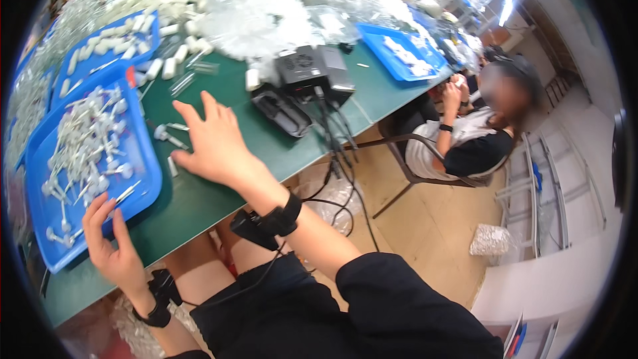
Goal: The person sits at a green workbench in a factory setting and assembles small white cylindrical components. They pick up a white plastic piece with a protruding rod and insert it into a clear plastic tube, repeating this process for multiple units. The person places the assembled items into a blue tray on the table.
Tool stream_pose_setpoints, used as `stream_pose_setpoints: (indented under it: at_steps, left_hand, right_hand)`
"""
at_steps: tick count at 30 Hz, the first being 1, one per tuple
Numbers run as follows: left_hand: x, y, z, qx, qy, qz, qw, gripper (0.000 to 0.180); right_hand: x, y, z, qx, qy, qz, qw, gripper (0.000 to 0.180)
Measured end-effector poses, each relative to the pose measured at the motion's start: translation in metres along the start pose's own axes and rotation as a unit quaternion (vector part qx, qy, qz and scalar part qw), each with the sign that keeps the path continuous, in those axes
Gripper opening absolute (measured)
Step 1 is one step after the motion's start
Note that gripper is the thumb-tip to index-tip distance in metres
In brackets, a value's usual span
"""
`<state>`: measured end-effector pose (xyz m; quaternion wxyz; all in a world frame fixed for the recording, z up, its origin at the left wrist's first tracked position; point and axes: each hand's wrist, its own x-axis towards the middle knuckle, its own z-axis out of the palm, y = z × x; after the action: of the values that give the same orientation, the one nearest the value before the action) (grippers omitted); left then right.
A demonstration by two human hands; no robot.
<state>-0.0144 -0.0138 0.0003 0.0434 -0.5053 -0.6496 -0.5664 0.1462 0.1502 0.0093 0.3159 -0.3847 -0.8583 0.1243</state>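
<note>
My right hand (219,141) hovers over the green table with its fingers spread and nothing between them. Beside its fingertips lie a few loose white plunger-like parts (174,138) with round translucent ends, and a short white piece (173,167) lies by the thumb. At the near edge of a blue tray (151,189), my left hand (111,249) has its fingers extended and apart, close to the rim; whether they touch it I cannot tell. A heap of similar plunger-like parts (86,136) fills the tray, and one slim white part (126,192) lies near the left fingertips.
Another blue tray (155,34) holds white cylinders. Clear tubes (183,84) lie nearby. A black box with a fan grille (302,66), a dark case (282,112) and hanging cables stand right. Clear plastic bags (259,20) cover the back. A seated person (465,139) works at the far right.
</note>
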Motion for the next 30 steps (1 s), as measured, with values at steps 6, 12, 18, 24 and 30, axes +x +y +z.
stream_pose_setpoints:
  at_steps: [6, 12, 18, 24, 30]
  left_hand:
    - [0.001, 0.004, 0.004, -0.027, 0.016, -0.023, 0.999, 0.020]
    - [0.000, 0.005, -0.001, -0.193, 0.041, -0.090, 0.976, 0.025]
    - [-0.003, 0.044, 0.004, -0.331, -0.057, -0.148, 0.930, 0.026]
    - [-0.009, 0.049, 0.009, -0.341, -0.116, -0.134, 0.923, 0.025]
    - [-0.010, 0.057, 0.009, -0.397, -0.103, -0.201, 0.890, 0.040]
  right_hand:
    - [0.009, 0.012, 0.012, 0.034, 0.052, -0.061, 0.996, 0.018]
    - [0.000, 0.005, -0.007, -0.050, 0.160, -0.063, 0.984, 0.036]
    - [-0.044, -0.043, -0.043, 0.518, -0.019, 0.081, 0.851, 0.027]
    - [-0.054, -0.041, -0.048, 0.547, -0.134, 0.112, 0.819, 0.019]
    - [-0.063, -0.037, -0.049, 0.470, -0.156, 0.095, 0.863, 0.014]
